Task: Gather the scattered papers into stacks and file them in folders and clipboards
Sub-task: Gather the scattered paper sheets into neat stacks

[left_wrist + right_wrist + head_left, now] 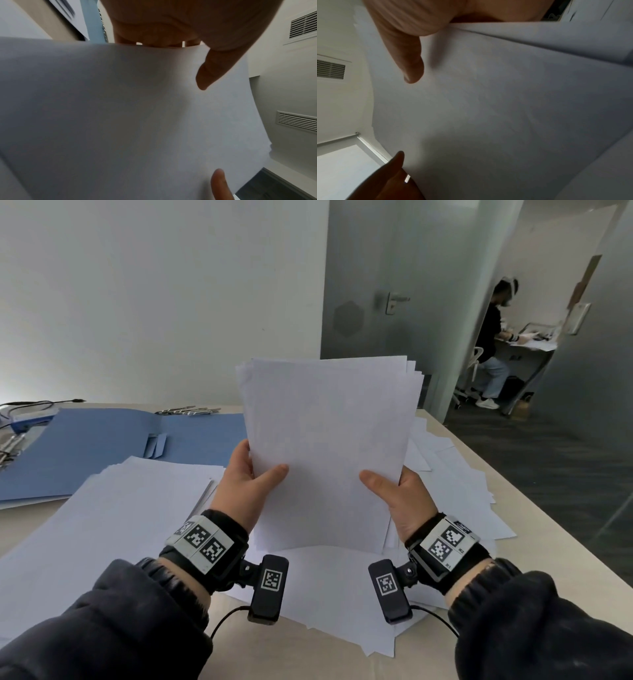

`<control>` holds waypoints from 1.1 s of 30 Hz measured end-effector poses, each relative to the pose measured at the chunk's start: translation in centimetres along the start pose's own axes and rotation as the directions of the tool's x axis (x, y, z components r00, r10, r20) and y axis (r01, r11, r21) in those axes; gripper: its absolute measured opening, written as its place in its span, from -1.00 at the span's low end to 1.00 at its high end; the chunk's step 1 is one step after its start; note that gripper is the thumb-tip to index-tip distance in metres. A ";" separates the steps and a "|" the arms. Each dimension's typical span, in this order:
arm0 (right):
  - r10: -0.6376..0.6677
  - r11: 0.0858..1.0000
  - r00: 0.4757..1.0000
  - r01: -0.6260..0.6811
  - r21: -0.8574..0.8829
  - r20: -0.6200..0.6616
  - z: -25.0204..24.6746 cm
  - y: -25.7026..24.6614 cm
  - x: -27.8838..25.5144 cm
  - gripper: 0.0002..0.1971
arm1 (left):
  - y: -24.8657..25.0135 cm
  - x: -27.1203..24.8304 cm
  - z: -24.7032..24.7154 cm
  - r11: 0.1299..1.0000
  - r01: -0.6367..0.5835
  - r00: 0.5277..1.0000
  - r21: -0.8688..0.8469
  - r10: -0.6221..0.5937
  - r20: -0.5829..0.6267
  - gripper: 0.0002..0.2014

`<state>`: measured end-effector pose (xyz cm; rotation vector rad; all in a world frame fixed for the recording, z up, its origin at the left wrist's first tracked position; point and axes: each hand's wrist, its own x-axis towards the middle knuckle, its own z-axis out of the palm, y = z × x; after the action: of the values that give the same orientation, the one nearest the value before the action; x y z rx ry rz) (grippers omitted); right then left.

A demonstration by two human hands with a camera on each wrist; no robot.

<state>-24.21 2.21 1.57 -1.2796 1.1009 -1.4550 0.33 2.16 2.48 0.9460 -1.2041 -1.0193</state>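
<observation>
A stack of white papers (325,446) stands upright on its lower edge above the table, its top edges slightly fanned. My left hand (248,474) grips its left side, thumb across the front sheet and fingers behind. My right hand (394,491) grips the right side the same way. In the left wrist view the stack of papers (120,115) fills the frame under my thumb; in the right wrist view the sheets (505,101) do likewise. An open blue folder (113,446) lies flat at the back left. More loose white sheets (113,515) cover the table around and under the stack.
Metal binder clips (186,410) lie beyond the folder, and a blue device with cables (29,419) sits at the far left. Scattered sheets (455,474) reach the table's right edge. A person sits at a desk (493,344) through the doorway at the right.
</observation>
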 end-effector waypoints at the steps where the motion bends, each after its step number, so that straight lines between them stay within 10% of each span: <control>1: -0.001 1.000 1.000 0.001 0.018 -0.004 -0.1 0.1 0.0 -0.87 | 0.0 0.0 0.0 1.000 -0.005 1.000 -0.012 0.006 0.005 -0.42; 21: 0.074 0.997 0.996 -0.073 0.012 -0.057 0.2 1.1 -1.2 -0.67 | -1.8 -0.8 0.1 0.998 0.060 0.998 0.011 -0.060 -0.032 -0.63; 28: 0.073 0.994 0.995 -0.078 -0.079 -0.062 1.0 1.6 -1.9 -0.95 | -2.7 -1.5 -0.7 0.979 0.201 0.980 0.028 -0.200 -0.009 -0.75; 33: 0.140 0.988 0.990 -0.139 -0.070 0.005 4.5 1.2 -0.9 -0.73 | 0.3 -1.3 -4.5 0.970 0.214 0.976 0.112 -0.209 -0.057 -0.77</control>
<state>-19.61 2.54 0.51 -1.2303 1.2191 -1.3150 4.69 3.66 1.82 1.2038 -1.1524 -1.0974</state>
